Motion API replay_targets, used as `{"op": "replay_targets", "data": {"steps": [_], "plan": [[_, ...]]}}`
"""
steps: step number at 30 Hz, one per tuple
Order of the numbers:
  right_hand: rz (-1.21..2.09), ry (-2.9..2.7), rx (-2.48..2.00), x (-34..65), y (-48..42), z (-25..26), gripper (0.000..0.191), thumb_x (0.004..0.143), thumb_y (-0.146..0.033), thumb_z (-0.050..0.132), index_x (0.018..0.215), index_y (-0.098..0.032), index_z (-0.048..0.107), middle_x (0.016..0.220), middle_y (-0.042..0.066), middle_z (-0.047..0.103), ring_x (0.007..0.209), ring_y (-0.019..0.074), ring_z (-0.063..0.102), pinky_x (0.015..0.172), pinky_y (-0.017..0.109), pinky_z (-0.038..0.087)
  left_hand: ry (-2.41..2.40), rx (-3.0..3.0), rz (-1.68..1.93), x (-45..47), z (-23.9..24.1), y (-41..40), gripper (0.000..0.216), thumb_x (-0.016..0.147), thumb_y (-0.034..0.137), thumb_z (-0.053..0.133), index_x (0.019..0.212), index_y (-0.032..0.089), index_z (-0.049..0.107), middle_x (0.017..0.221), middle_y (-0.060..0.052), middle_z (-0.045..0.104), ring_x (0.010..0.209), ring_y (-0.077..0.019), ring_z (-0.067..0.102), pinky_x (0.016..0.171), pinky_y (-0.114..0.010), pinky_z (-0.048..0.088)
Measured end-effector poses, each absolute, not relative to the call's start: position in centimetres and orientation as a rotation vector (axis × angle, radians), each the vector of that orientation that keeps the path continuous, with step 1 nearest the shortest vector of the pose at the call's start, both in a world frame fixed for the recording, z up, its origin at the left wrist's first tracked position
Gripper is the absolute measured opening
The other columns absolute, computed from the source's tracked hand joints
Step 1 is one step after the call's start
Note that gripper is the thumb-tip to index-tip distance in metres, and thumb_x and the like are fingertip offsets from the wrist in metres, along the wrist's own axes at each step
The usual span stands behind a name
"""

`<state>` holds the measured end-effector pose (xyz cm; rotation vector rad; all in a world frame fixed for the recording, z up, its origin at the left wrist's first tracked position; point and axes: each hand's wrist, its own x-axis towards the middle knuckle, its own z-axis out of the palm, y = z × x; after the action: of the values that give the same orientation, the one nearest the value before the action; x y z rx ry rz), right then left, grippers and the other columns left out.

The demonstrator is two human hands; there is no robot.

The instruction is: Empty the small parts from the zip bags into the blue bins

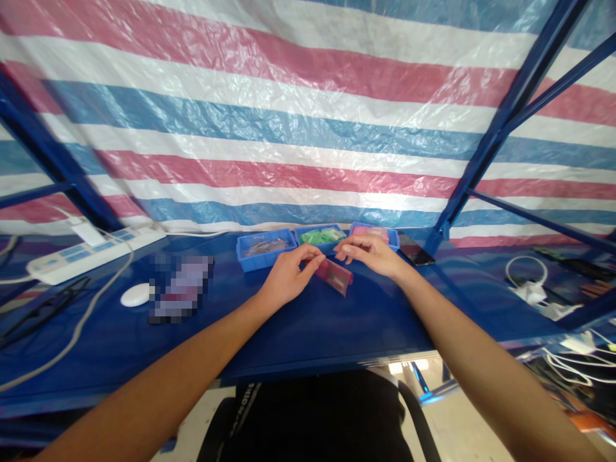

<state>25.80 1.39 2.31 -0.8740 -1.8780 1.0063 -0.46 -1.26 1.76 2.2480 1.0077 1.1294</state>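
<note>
A small translucent red plastic bag (335, 277) hangs tilted over the blue table, with a small pale patch inside it that I cannot make out. My left hand (289, 273) pinches the bag's upper left corner between thumb and forefinger. Just above and to the right of the bag is my right hand (368, 255), fingers loosely bent and apart, with nothing visible in them. Behind the hands stand three blue trays: the left tray (262, 262) has thin metal pieces, the middle tray (320, 246) green bags, the right tray (393, 239) pink bags, partly hidden by my right hand.
A dark phone (416, 249) lies right of the trays. To the left are a blurred-out flat item (183, 289), a white round object (136, 294), a power strip (96, 253) and a cable (91, 308). Blue frame posts (491, 135) and a striped sheet (289, 128) border the table.
</note>
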Motion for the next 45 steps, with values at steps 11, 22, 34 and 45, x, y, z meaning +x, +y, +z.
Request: {"op": "replay_targets", "data": {"steps": [11, 22, 34, 45], "plan": [[1.165, -1.824, -0.869, 25.3, 2.4, 0.7, 0.039, 0.081, -0.057, 0.088, 0.093, -0.020, 0.083, 0.086, 0.003, 0.079, 0.075, 0.0191, 0.070, 0.075, 0.033, 0.057, 1.059, 2.123, 1.139, -0.8, 0.5, -0.4, 0.061, 0.092, 0.051, 0.078, 0.145, 0.025, 0.060, 0.111, -0.005, 0.081, 0.092, -0.0255, 0.078, 0.086, -0.037, 0.061], [1.142, -1.768, -0.926, 25.8, 2.5, 0.9, 0.041, 0.076, -0.050, 0.093, 0.101, -0.021, 0.081, 0.098, 0.004, 0.081, 0.088, 0.0208, 0.074, 0.085, 0.034, 0.060, 0.938, 1.886, 1.278, -0.9, -0.1, 1.1, 0.060, 0.090, 0.043, 0.081, 0.140, 0.021, 0.058, 0.106, -0.007, 0.080, 0.093, -0.0228, 0.077, 0.091, -0.039, 0.060], [1.219, -1.609, -0.874, 25.2, 2.7, 0.5, 0.043, 0.071, -0.054, 0.096, 0.086, -0.022, 0.071, 0.080, 0.001, 0.077, 0.072, 0.0187, 0.072, 0.072, 0.034, 0.063, 1.090, 2.180, 1.292, -0.8, 0.5, 0.2, 0.030, 0.094, 0.050, 0.075, 0.100, 0.021, 0.070, 0.104, -0.007, 0.074, 0.091, -0.0217, 0.072, 0.076, -0.034, 0.060], [1.222, -1.695, -0.840, 25.0, 2.2, 1.2, 0.045, 0.084, -0.060, 0.086, 0.099, -0.018, 0.080, 0.092, 0.008, 0.082, 0.079, 0.0190, 0.076, 0.072, 0.031, 0.062, 1.081, 2.127, 1.131, -1.0, -0.1, 0.6, 0.034, 0.100, 0.051, 0.067, 0.110, 0.021, 0.079, 0.102, -0.005, 0.081, 0.087, -0.0238, 0.074, 0.080, -0.035, 0.059]]}}
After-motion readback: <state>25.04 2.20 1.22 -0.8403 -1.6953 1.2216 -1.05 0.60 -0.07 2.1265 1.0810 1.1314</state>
